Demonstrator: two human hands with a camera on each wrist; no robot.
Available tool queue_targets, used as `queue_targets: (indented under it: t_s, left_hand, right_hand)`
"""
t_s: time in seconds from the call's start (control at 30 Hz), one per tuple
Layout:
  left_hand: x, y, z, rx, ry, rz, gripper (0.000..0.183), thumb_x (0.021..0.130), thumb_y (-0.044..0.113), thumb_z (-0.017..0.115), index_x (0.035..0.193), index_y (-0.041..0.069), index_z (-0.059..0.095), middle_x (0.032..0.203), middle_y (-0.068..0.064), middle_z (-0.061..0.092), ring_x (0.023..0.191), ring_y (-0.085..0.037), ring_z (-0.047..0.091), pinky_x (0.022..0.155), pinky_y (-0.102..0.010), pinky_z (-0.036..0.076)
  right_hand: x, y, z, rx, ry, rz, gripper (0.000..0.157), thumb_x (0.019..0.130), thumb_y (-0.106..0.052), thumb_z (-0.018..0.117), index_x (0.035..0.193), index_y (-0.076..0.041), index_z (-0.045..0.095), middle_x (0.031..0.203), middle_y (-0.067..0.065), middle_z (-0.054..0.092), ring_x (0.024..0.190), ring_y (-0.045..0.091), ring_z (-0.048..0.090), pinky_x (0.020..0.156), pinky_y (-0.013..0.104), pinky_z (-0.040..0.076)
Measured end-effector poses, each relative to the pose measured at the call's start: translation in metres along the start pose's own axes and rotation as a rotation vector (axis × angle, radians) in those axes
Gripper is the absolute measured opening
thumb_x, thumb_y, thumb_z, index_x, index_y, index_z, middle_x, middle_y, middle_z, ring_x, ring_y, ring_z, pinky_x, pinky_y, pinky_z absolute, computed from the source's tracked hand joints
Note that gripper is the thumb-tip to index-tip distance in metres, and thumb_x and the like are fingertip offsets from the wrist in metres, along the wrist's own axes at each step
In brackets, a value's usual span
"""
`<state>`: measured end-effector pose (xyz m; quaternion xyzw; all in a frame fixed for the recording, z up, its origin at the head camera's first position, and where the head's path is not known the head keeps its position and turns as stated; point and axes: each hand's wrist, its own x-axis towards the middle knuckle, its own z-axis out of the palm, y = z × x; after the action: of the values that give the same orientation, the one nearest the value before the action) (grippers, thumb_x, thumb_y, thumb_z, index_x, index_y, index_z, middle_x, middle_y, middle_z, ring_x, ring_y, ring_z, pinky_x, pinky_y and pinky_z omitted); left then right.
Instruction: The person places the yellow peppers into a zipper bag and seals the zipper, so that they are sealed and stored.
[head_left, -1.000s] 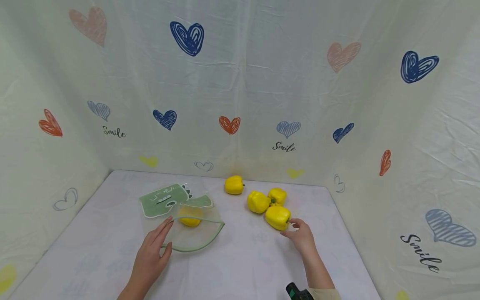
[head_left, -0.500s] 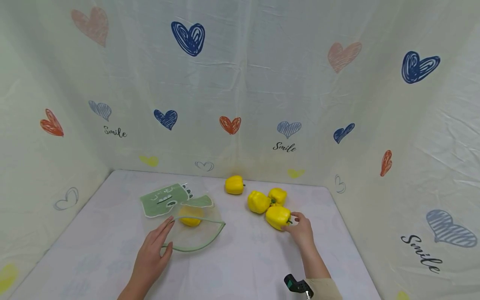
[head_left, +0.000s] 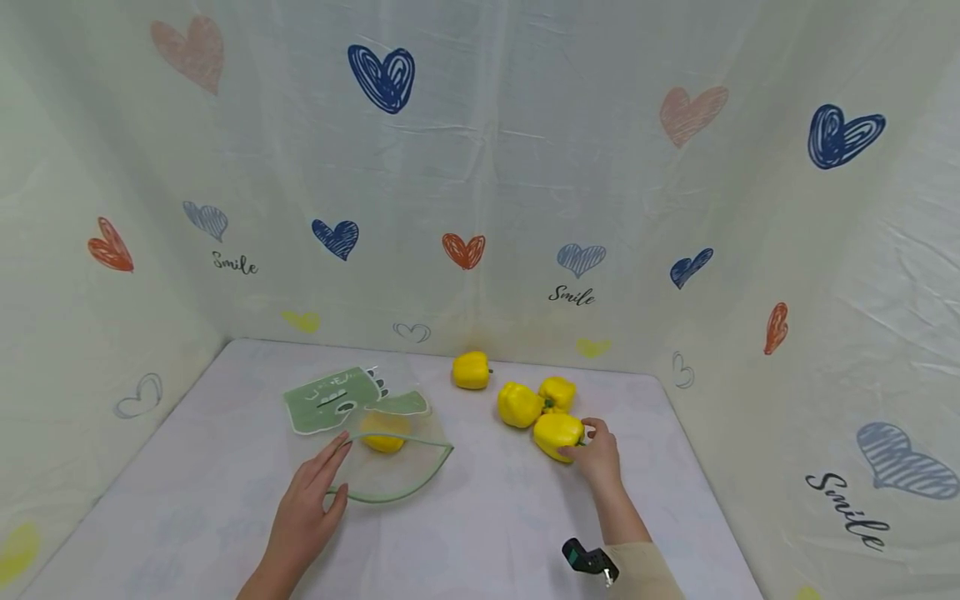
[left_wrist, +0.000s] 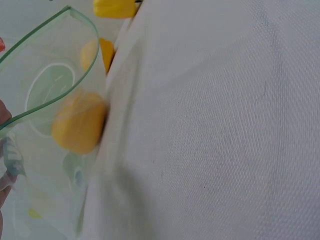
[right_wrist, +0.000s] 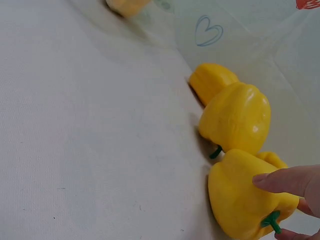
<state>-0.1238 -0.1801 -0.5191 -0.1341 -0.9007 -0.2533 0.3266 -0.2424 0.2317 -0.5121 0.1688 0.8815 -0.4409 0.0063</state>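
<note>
Okay, both hands in frame, reaching forward from the near edge. We have the left hand (head_left: 303, 504) at the mouth of a clear green-edged bag (head_left: 322, 408), fingers mostly straight and spread, forefinger at the upper rim, thumb near the lower one; the mouth gapes toward our right. The left wrist view catches only a sliver of that hand, so we can't tell how firmly it touches. Right forearm comes up from lower right, hand angled in leftward: the right hand (head_left: 596, 454) pinches the nearest yellow bell pepper (head_left: 555, 437) at its stem end, thumb along one side, fingers round the other. That pepper lies on its side on the white-covered table (head_left: 480, 517), green stem toward the palm. Count: five peppers. One held; two just beyond it, the left neighbour (head_left: 519, 405) and the rear neighbour (head_left: 557, 393), contact with the held one unclear to us; one loner (head_left: 471, 370) by the back edge; one bagged pepper (head_left: 385, 444), seen through the plastic. One bag, lying flat at its far end, cartoon face print on green. One beige sleeve (head_left: 641, 571), right arm, one black device (head_left: 585, 558) beside it. Three "Smile" prints on the heart-patterned backdrop (head_left: 517, 325).
</note>
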Motion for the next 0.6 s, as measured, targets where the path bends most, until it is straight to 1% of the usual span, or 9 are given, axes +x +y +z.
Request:
queue_targets:
  t_s: [0.07,0.13,0.27,0.37,0.43,0.6]
  left_hand:
    - [0.0002,0.0006,-0.0002,0.002,-0.002,-0.008,0.075,0.063,-0.013,0.077,0.133,-0.001,0.055,0.143,-0.01,0.049,0.11,-0.026,0.052,0.098,-0.007,0.023]
    - [-0.0001,0.001,-0.0002,0.003,-0.004,-0.017,0.074,0.063,-0.013,0.078,0.133,-0.001,0.055,0.142,-0.012,0.049,0.111,-0.027,0.052,0.097,-0.012,0.028]
    - [-0.0001,0.0025,-0.0001,-0.002,-0.014,-0.061,0.072,0.064,-0.013,0.078,0.131,0.0,0.056,0.142,-0.013,0.048,0.117,-0.031,0.05,0.095,-0.032,0.039]
    - [-0.0005,0.0034,-0.0003,-0.017,-0.024,-0.097,0.069,0.066,-0.013,0.078,0.13,0.0,0.056,0.141,-0.015,0.048,0.119,-0.034,0.049,0.092,-0.045,0.041]
    - [-0.0008,0.0034,-0.0008,-0.028,-0.028,-0.114,0.068,0.067,-0.013,0.077,0.131,0.0,0.056,0.14,-0.016,0.049,0.118,-0.035,0.049,0.092,-0.049,0.042]
    - [-0.0011,0.0032,-0.003,-0.05,-0.055,-0.163,0.068,0.071,-0.009,0.074,0.134,-0.001,0.051,0.137,-0.018,0.051,0.117,-0.039,0.049,0.093,-0.054,0.041]
  right_hand:
    - [0.0015,0.0001,0.0011,0.01,-0.003,0.003,0.072,0.077,-0.004,0.079,0.137,0.002,0.04,0.13,0.031,0.042,0.112,0.045,0.046,0.095,0.055,0.046]
    - [0.0025,-0.0001,0.0019,0.018,-0.005,0.005,0.072,0.077,-0.003,0.079,0.138,0.002,0.039,0.13,0.031,0.042,0.113,0.045,0.045,0.096,0.055,0.045]
    - [0.0034,-0.0007,0.0036,0.022,-0.006,0.009,0.076,0.076,-0.003,0.079,0.14,0.001,0.038,0.132,0.03,0.042,0.116,0.044,0.045,0.098,0.054,0.045]
    - [0.0039,-0.0002,0.0047,0.018,-0.007,-0.003,0.079,0.075,-0.003,0.08,0.141,0.001,0.037,0.133,0.03,0.042,0.118,0.045,0.045,0.099,0.055,0.044]
    - [0.0047,0.0009,0.0056,0.019,-0.011,-0.01,0.08,0.075,-0.003,0.08,0.142,0.0,0.037,0.134,0.03,0.042,0.12,0.045,0.044,0.1,0.056,0.042]
    - [0.0052,0.0032,0.0069,0.043,-0.035,-0.028,0.08,0.076,-0.001,0.079,0.144,0.001,0.035,0.138,0.031,0.038,0.126,0.049,0.038,0.104,0.06,0.036]
